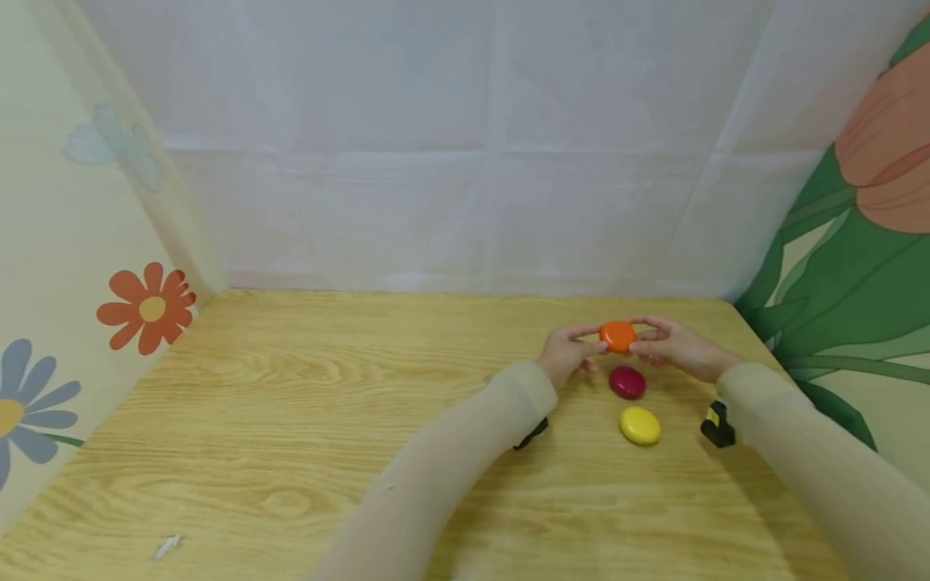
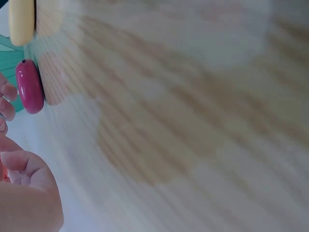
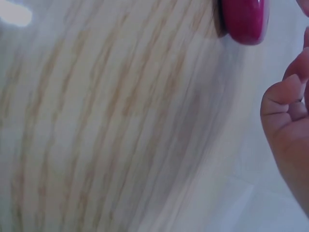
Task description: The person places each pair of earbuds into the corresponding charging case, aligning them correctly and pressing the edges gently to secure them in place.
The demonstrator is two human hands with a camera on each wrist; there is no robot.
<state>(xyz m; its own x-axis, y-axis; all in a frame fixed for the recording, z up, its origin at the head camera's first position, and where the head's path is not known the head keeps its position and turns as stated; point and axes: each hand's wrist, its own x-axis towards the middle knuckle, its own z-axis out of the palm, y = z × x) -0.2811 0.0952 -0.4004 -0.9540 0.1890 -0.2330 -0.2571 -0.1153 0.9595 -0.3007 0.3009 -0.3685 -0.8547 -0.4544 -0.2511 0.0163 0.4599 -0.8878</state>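
Observation:
Between both hands, an orange, glossy, rounded disc (image 1: 618,336) is held up near the far right part of the table. My left hand (image 1: 571,352) pinches its left side with thumb and fingers. From the other side, my right hand (image 1: 677,347) pinches its right edge. A dark red disc (image 1: 627,382) of similar shape lies on the table just nearer to me than the hands. Closer still is a yellow disc (image 1: 640,425). In the left wrist view, the dark red disc (image 2: 30,87) stands beside the fingers; the orange one is mostly hidden there.
The wood-grain table (image 1: 291,403) runs left and toward me. A white cloth (image 1: 436,161) hangs behind its far edge. Flower-printed panels stand at both sides, the right one (image 1: 835,282) close to my right arm. A small whitish mark (image 1: 168,546) shows at the near left.

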